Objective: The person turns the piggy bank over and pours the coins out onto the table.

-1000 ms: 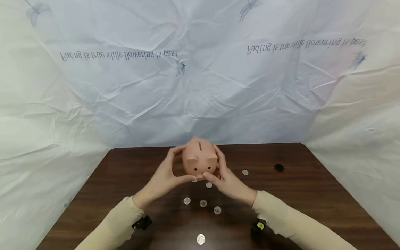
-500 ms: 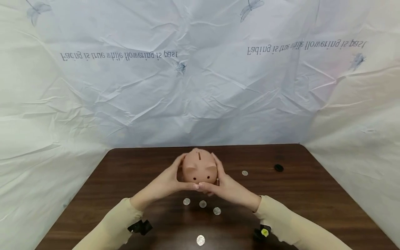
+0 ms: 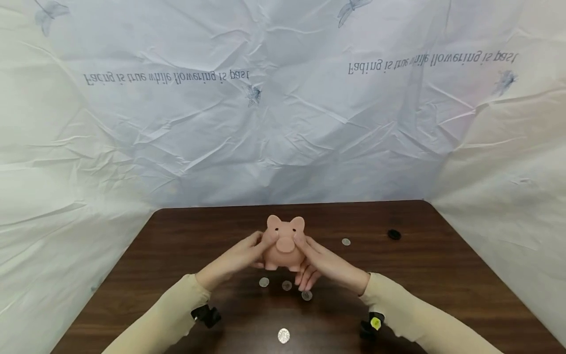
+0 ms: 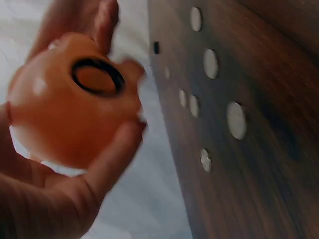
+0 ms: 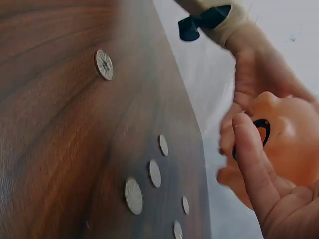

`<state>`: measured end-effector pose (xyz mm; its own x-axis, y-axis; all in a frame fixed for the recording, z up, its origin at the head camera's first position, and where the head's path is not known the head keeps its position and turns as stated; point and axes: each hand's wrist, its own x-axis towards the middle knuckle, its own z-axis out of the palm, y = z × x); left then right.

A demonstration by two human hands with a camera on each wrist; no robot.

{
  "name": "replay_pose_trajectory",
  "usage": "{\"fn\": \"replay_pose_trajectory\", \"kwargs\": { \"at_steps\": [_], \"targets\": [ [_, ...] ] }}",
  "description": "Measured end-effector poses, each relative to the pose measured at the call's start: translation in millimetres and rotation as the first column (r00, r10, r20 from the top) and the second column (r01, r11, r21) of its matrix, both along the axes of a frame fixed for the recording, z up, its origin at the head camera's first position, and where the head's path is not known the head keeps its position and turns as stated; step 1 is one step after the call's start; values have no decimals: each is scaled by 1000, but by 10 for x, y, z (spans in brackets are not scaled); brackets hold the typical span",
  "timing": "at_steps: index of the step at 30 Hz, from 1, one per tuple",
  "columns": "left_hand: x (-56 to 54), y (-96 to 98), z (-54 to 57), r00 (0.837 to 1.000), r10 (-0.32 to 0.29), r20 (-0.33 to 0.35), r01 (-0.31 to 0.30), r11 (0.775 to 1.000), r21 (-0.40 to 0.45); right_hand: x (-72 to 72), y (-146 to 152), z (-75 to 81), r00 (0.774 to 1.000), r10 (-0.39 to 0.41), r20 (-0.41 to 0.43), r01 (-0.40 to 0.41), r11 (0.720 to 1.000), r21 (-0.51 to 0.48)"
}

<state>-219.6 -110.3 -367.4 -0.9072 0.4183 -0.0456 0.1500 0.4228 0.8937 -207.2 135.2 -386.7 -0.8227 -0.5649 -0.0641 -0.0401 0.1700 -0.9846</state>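
A pink piggy bank (image 3: pixel 284 255) is held between both hands above the dark table, snout toward me in the head view. My left hand (image 3: pixel 234 260) grips its left side, thumb on the cheek. On the other side my right hand (image 3: pixel 331 265) grips it, with lower fingers reaching beneath. The left wrist view shows a black-rimmed round opening (image 4: pixel 75 74) on the underside. In the right wrist view a right-hand finger (image 5: pixel 249 149) crosses part of that rim. The coin slot is turned out of sight.
Several silver coins lie scattered below and in front, one coin (image 3: pixel 284 336) near the front and another coin (image 3: pixel 346 242) to the right. A small black round piece (image 3: pixel 394 234) sits farther right. Wrinkled white sheets (image 3: pixel 283 162) surround the wooden table (image 3: pixel 177 236).
The piggy bank came down toward me, then tipped back, so its face and feet show instead of the top slot. Both thumbs moved from below the snout to the cheeks.
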Motion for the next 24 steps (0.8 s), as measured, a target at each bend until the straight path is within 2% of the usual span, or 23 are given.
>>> {"fn": "replay_pose_trajectory", "kwargs": {
  "at_steps": [1, 2, 3, 8, 13, 15, 17, 18, 20, 21, 22, 23, 24],
  "targets": [
    [-28, 2, -17, 996, 5, 94, -8, 1000, 27, -11, -12, 11, 999, -5, 53, 4, 1000, 6],
    [-50, 2, -27, 987, -4, 163, -4, 999, 47, -24, -19, 22, 998, -11, 70, 10, 1000, 23],
    [-69, -2, -27, 981, -21, 192, 10, 998, 57, -38, -18, 33, 997, -17, 74, 15, 999, 37],
    [-151, -20, -8, 964, -80, 252, 76, 997, 27, -119, 35, 72, 993, -38, 112, 27, 996, 90],
    [-223, -31, -62, 933, -83, 349, 94, 995, -15, -182, 79, 34, 986, -31, 161, 16, 996, 92],
    [-252, -31, -96, 927, -81, 366, 93, 996, -15, -205, 78, 6, 984, -29, 177, 14, 996, 88],
    [-285, -23, -112, 929, -74, 364, 86, 996, -17, -226, 65, -10, 982, -32, 188, 16, 996, 84],
    [-297, -16, -99, 933, -70, 353, 81, 997, -18, -236, 54, -4, 982, -36, 188, 20, 996, 82],
    [-315, -5, -20, 953, -79, 294, 85, 996, -7, -247, 29, 55, 988, -44, 151, 36, 998, 58],
    [-305, -1, 57, 971, -71, 229, 77, 997, -19, -242, 20, 113, 994, -51, 101, 46, 998, 48],
    [-284, -1, 154, 988, -64, 141, 69, 997, -35, -229, 16, 187, 998, -55, 21, 54, 998, 36],
    [-245, -4, 266, 998, -53, 31, 55, 998, -44, -208, 18, 273, 994, -62, -89, 65, 997, 30],
    [-186, -12, 391, 994, -49, -95, 45, 998, -50, -175, 30, 372, 972, -60, -227, 69, 997, 31]
  ]
}}
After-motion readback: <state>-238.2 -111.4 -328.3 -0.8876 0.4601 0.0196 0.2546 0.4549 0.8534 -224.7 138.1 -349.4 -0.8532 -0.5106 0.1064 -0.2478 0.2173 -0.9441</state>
